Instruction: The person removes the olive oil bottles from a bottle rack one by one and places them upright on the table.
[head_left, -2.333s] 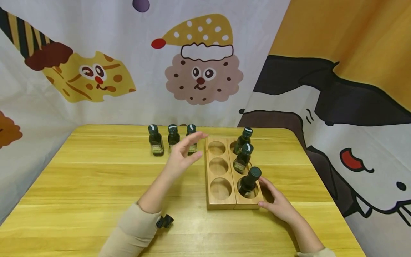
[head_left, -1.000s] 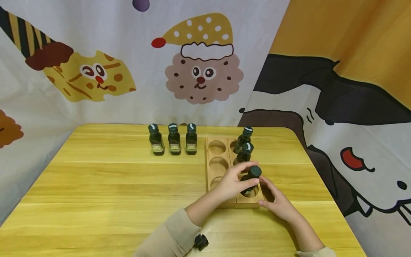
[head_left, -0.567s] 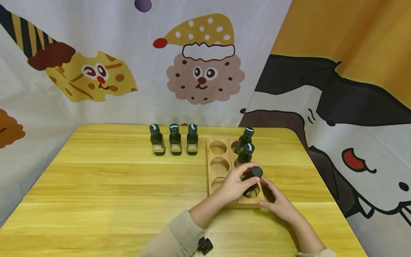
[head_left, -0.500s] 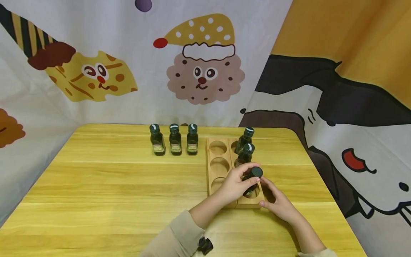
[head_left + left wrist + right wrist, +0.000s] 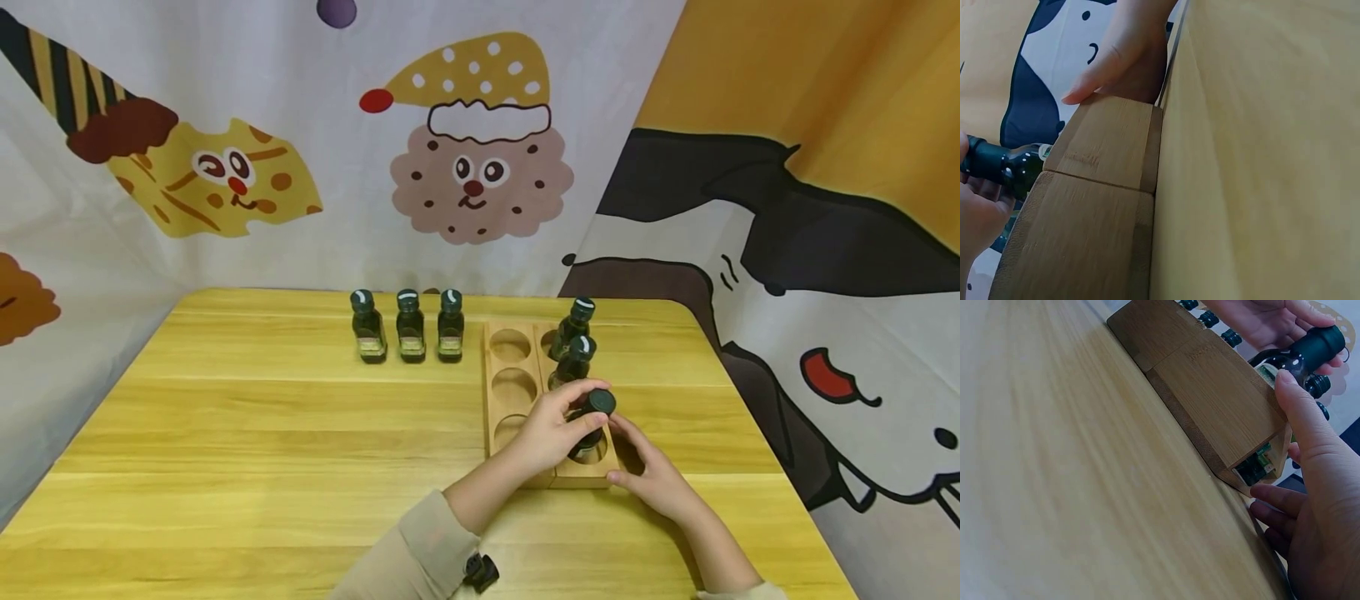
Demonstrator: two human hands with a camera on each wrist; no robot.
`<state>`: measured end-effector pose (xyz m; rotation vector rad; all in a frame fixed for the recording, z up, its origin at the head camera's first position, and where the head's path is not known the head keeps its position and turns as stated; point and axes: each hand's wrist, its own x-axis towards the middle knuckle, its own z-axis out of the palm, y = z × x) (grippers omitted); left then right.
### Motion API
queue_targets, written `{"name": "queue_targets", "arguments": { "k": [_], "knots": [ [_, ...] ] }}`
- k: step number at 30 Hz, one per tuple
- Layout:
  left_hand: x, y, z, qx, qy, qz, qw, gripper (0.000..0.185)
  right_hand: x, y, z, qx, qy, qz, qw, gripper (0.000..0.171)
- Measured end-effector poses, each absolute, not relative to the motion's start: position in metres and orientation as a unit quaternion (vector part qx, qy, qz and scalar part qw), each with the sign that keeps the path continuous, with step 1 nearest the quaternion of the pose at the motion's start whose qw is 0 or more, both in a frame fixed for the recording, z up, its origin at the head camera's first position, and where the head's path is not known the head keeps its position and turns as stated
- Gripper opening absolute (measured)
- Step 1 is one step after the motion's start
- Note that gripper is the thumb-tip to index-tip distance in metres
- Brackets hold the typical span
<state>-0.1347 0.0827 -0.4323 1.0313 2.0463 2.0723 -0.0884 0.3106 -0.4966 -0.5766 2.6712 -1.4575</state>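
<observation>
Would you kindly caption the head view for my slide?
Left hand grips the nearest bottle in the wooden rack; right hand steadies the rack's corner.

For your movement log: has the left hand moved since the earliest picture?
Yes. The left hand moved right from the loose bottles to the nearest bottle in the wooden rack.

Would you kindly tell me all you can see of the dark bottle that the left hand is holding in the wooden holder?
The dark green glass bottle with a dark screw cap sits in the nearest round hole of the light wooden holder's right row, leaning toward the right. The left hand grips its neck and cap with curled fingers. The right hand rests against the holder's right near corner, apart from the bottle. A pale label shows on its body in the right wrist view.
</observation>
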Motion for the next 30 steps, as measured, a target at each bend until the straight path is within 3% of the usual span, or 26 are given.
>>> {"name": "queue_targets", "arguments": {
  "k": [30],
  "knots": [
    [-0.140, 0.049, -0.366, 0.332, 0.647, 0.687, 0.006, 0.036, -0.092, 0.312, -0.501, -0.199, 0.853, -0.482, 0.023, 0.085]
  ]
}}
